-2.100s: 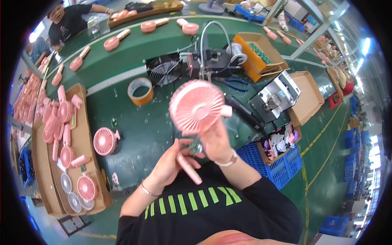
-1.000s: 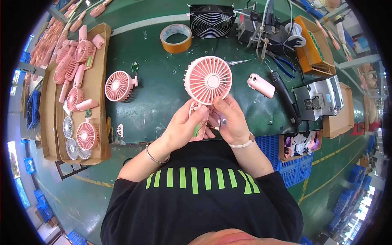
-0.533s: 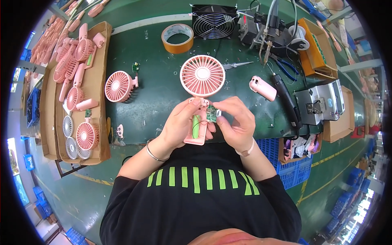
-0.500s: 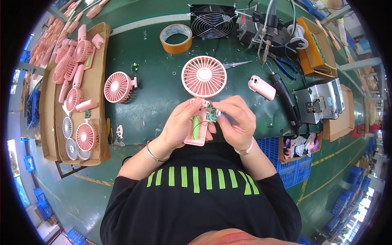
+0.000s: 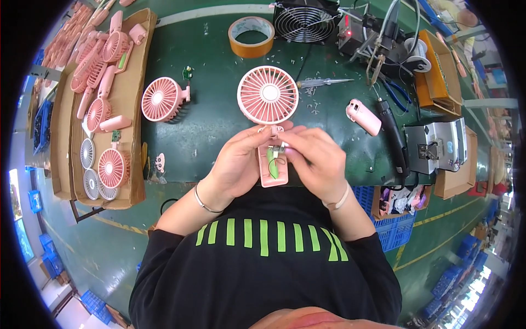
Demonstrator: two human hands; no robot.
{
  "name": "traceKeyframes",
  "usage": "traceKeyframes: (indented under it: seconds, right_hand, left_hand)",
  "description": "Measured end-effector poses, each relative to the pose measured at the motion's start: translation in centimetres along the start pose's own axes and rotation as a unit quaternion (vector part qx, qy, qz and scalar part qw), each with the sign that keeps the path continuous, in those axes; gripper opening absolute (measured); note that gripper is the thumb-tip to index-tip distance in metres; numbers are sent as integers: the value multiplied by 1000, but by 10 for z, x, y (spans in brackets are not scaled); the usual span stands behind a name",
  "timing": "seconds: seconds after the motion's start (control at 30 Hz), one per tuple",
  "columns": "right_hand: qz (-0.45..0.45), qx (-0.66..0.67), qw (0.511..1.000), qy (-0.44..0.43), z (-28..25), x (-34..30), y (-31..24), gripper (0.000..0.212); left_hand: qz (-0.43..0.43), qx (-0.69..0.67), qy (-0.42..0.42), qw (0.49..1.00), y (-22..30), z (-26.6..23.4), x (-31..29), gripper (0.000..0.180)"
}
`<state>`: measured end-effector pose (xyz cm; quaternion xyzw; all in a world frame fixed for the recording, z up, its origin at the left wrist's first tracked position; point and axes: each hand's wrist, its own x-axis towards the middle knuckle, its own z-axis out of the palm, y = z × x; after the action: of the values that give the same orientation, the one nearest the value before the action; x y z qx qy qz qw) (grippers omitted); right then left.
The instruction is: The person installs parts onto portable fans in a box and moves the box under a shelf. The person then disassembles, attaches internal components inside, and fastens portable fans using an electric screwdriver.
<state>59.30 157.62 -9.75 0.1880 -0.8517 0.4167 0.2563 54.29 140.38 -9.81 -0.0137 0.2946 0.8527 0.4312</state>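
A pink handheld fan [image 5: 268, 95] lies with its round grille beyond my hands and its opened handle [image 5: 275, 176] toward me. Inside the handle sits a green battery [image 5: 272, 164] with thin wires. My left hand [image 5: 235, 159] is closed around the handle near the neck, thumb on top. With fingertips pinched, my right hand [image 5: 319, 162] grips a small circuit board [image 5: 278, 148] at the upper end of the handle; the fingers partly hide it.
Left of the fan rests another pink fan [image 5: 163, 98] with its board exposed. A cardboard tray [image 5: 137, 82] holds more fan parts. Tape [image 5: 251, 48], a screwdriver [image 5: 323, 82], a pink handle casing [image 5: 364, 117], a black electric screwdriver [image 5: 392, 137] and blue-handled pliers [image 5: 397, 94] lie about.
The circuit board has tilted from face-up to nearly edge-on and now sits over the handle's upper end. My right hand has moved closer to the neck. The whole view has shifted slightly.
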Motion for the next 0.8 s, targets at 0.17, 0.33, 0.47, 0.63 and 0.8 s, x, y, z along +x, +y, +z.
traceKeyframes:
  seconds: [0.17,0.33,0.47,0.63,0.8]
  right_hand:
    - [123,80,987,-72,-11,8,-8,31]
    - [129,85,985,-76,-12,10,-5,31]
    - [114,48,992,-37,-11,11,-9,26]
    - [183,86,979,-12,-8,13,-16,22]
    - [66,5,997,-29,-7,8,-10,25]
  left_hand:
    - [-15,-8,12,1000,-5,-5,-3,32]
    - [-43,-26,21,999,-4,2,-5,31]
    - [-46,-44,27,998,-1,9,-8,31]
    - [-54,-44,39,997,1,8,-10,31]
    - [-59,-37,23,997,0,9,-13,35]
